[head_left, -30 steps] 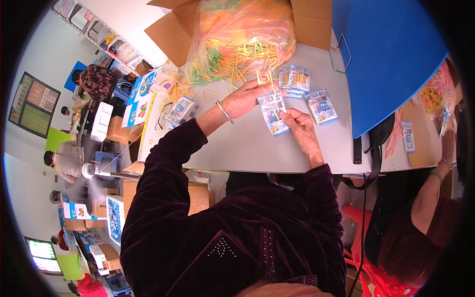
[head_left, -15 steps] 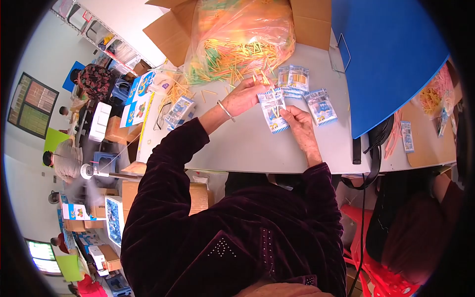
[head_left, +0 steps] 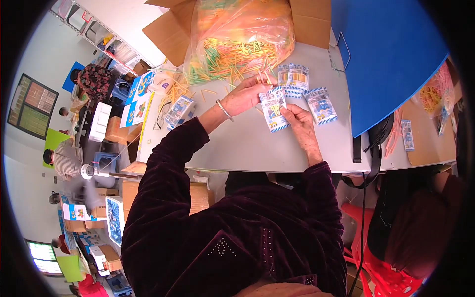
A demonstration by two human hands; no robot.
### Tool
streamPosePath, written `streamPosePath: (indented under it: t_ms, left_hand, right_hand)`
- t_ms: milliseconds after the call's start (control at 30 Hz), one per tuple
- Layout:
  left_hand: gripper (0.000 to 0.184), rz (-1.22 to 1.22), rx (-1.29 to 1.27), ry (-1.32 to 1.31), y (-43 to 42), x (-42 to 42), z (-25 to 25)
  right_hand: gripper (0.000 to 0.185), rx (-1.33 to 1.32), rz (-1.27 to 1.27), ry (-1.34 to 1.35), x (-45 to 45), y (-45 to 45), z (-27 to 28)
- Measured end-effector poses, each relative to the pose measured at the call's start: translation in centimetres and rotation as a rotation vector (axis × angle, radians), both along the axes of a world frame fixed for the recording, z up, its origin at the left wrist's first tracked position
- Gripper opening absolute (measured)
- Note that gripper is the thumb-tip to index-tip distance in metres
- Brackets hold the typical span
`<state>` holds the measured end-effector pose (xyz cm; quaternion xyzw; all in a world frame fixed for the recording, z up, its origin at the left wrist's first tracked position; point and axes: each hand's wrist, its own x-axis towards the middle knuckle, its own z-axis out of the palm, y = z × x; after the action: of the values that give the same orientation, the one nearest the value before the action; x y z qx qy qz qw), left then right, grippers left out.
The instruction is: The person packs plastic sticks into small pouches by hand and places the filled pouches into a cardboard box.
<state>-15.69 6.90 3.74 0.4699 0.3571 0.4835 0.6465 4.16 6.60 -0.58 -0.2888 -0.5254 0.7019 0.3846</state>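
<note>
My right hand (head_left: 303,127) pinches a small blue-and-white printed packet (head_left: 275,119) between thumb and fingers, over the table. Yellowish sticks show through its clear window. Bent close to the packet's top edge, my left hand (head_left: 242,98) has its fingers closed on a few short thin sticks (head_left: 265,79); whether it also grips the packet edge I cannot tell. A bracelet circles my left wrist. Right of the packet lies a similar filled packet (head_left: 321,106), and beyond it a few overlapping packets (head_left: 297,76).
A large clear bag (head_left: 237,54) of coloured sticks spills from an open cardboard box (head_left: 311,22) at the back. Glasses (head_left: 161,116) and another packet (head_left: 180,112) lie at left. A blue panel (head_left: 391,59) stands at right, near a neighbouring person. Other people work at far left.
The packet has shifted slightly up and its window shows more of the sticks. My left fingers have moved a little, still holding sticks. Things on the table stay put.
</note>
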Motion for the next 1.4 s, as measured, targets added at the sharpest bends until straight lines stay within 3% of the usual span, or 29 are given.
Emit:
streamPosePath:
  t_ms: [167, 267, 333, 467, 633, 667, 733, 967, 1033, 1233, 1400]
  left_hand:
    - [0.024, -0.012, 0.051, 0.076, 0.0, 0.0, 0.4]
    - [0.028, -0.037, 0.108, 0.292, 0.0, -0.4, 0.4]
    - [0.031, -0.087, 0.261, 0.766, -0.2, -0.4, 1.2]
    - [0.032, 0.01, 0.377, 0.605, -0.2, -0.3, 1.1]
    - [0.029, -0.087, 0.383, 0.951, -1.2, 0.1, 2.4]
    - [0.029, -0.088, 0.382, 0.95, -1.0, 0.0, 2.3]
    - [0.03, -0.035, 0.356, 0.611, -0.5, -0.3, 1.9]
    - [0.034, -0.008, 0.361, 0.604, -0.2, 0.8, 1.2]
    - [0.038, -0.026, 0.345, 0.527, -0.2, 1.2, 1.3]
    - [0.046, -0.078, 0.223, 0.535, -0.2, 2.0, 2.0]
    - [0.043, -0.127, 0.294, 0.598, 0.1, 2.7, 1.9]
  right_hand:
    - [0.029, 0.044, -0.013, -0.005, 0.0, 0.2, -0.3]
    - [0.03, 0.054, -0.014, 0.012, 0.0, 0.3, -0.6]
    - [0.031, 0.044, -0.014, 0.019, 0.1, 0.1, -0.4]
    - [0.031, 0.016, -0.033, -0.004, 0.3, -0.1, 0.3]
    - [0.031, 0.071, -0.048, 0.006, 0.3, 0.0, -0.2]
    - [0.031, 0.07, -0.049, 0.005, 0.3, -0.1, -0.2]
    - [0.026, 0.007, -0.068, 0.065, 0.3, -0.4, 0.5]
    - [0.026, -0.044, -0.047, 0.165, 0.3, -0.4, 0.6]
    - [0.027, -0.029, 0.038, 0.045, 0.6, -0.3, 0.8]
    - [0.025, -0.033, 0.045, 0.065, 0.7, -0.2, 0.5]
    - [0.025, -0.035, 0.043, 0.03, 0.8, -0.2, 0.3]
